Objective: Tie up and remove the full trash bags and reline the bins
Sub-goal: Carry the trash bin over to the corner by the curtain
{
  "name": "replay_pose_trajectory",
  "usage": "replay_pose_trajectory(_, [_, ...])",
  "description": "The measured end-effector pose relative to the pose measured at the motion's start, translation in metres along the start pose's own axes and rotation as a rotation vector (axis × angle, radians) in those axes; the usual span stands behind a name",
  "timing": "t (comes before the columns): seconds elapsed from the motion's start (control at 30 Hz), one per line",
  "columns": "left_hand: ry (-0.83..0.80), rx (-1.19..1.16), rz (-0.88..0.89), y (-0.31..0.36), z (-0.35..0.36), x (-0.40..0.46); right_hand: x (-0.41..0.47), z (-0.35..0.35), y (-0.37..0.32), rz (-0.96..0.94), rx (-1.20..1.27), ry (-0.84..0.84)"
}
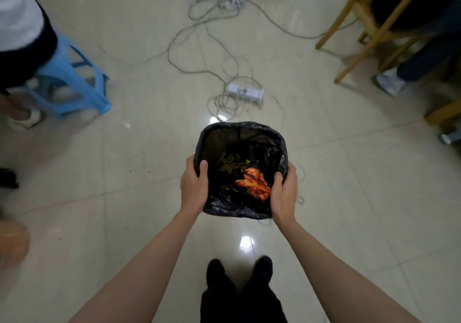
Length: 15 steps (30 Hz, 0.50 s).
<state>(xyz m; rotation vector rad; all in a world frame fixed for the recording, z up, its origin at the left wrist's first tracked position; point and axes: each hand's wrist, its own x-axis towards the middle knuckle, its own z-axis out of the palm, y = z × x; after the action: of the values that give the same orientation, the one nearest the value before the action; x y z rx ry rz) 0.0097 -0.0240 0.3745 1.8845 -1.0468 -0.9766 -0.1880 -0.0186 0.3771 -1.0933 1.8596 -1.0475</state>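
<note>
The left hand (194,185) grips the near left rim of the black trash bag (279,145), thumb hooked over the edge and inside, fingers wrapped round the outside. The right hand (284,193) holds the opposite rim the same way, its thumb curled over the plastic. Between them the bag stands open, stretched over a small bin on the floor straight ahead of the person's black shoes (239,270); the bin itself is hidden under the liner. Inside lies crumpled dark rubbish and a black snack wrapper (252,181) with gold lettering and an orange picture, resting toward the right-hand side. Just beyond the bin a white power strip (245,92) sits on the pale tiled floor (124,210) among loose grey cables (199,36) that trail off toward more plugs farther back. A blue plastic stool (74,83) stands to the left with someone seated on it, and wooden chair legs (361,23) stand to the right beside another person's pale shoe (389,83).
</note>
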Motion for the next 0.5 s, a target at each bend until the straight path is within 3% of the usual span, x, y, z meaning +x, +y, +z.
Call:
replay_pose_trajectory(0.23, [0.135,-0.011,0.050,0.156,-0.104,0.011,0.008,-0.019,-0.195,-0.088,0.035,-0.011])
replay_pose_trajectory(0.5, [0.214,0.006,0.067,0.262,-0.165,0.078,0.062,0.006,-0.325,-0.107,0.071,-0.052])
